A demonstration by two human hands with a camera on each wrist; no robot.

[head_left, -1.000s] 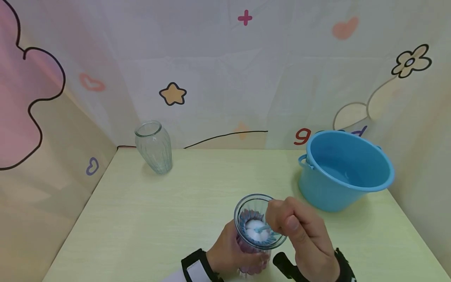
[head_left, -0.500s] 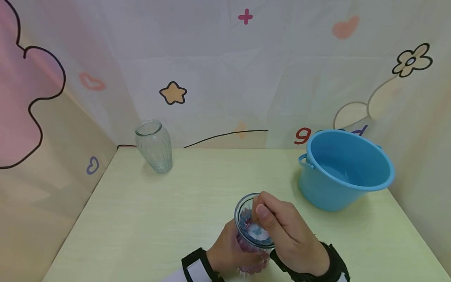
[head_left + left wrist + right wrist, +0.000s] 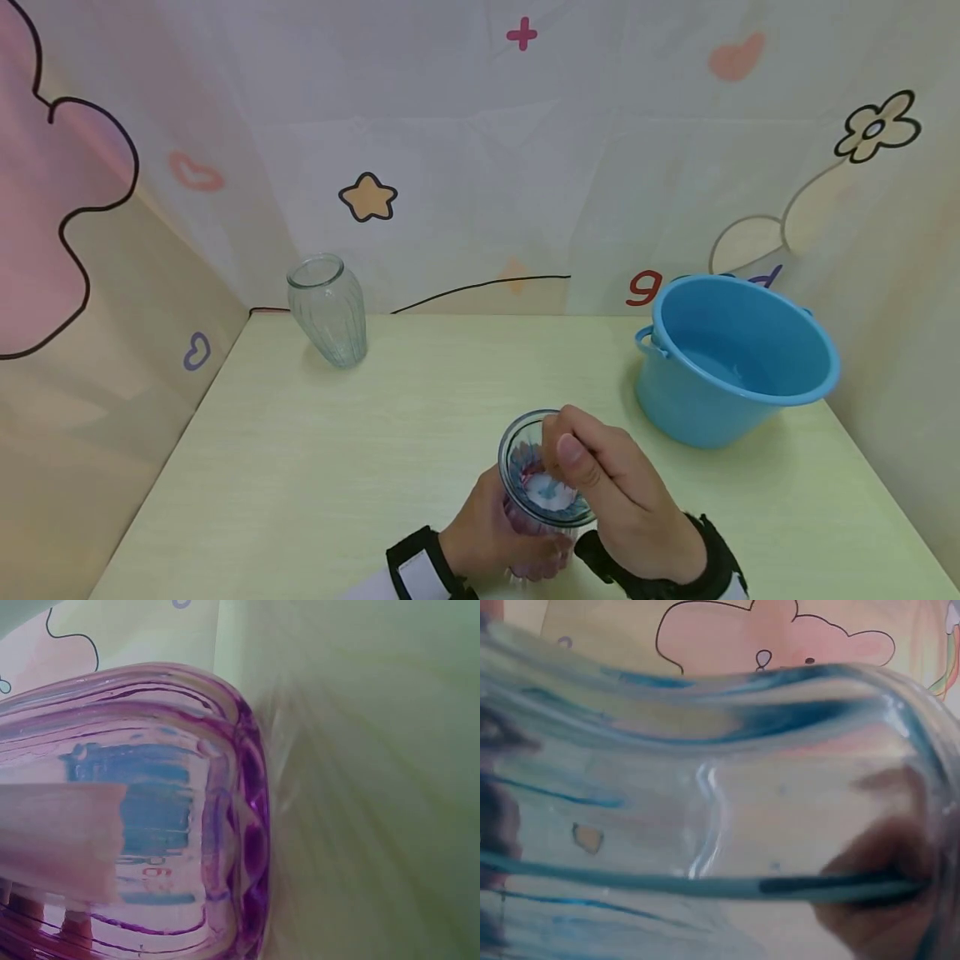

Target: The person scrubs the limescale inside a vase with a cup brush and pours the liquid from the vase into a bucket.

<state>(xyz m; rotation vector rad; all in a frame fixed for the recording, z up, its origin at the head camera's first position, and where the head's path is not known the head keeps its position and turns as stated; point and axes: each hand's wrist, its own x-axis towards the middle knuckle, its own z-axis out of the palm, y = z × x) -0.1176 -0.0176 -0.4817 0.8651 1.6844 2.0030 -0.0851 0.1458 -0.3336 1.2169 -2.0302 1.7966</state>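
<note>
My left hand point(image 3: 487, 533) grips a ribbed glass vase point(image 3: 528, 521), purple at the base and bluish higher up, tilted on the table. Over its rim, my right hand point(image 3: 622, 492) is curled with the thumb on top, holding a sponge brush by its handle. A white rounded sponge head point(image 3: 551, 492) shows down inside the vase. Through the glass in the right wrist view, the thin blue-green handle point(image 3: 667, 886) runs to the blurred fingers. The left wrist view shows the purple base point(image 3: 251, 840) with the pale sponge end point(image 3: 60, 840) inside.
A second, clear glass vase point(image 3: 330, 312) stands at the back left of the pale table point(image 3: 360, 450). On the right sits a blue bucket point(image 3: 690, 400). Printed cloth point(image 3: 450, 125) hangs behind and along the sides.
My right hand has moved left and closer over the vase's mouth, then slightly back right. Its fingers now cover more of the opening. The left hand and vase stay in place.
</note>
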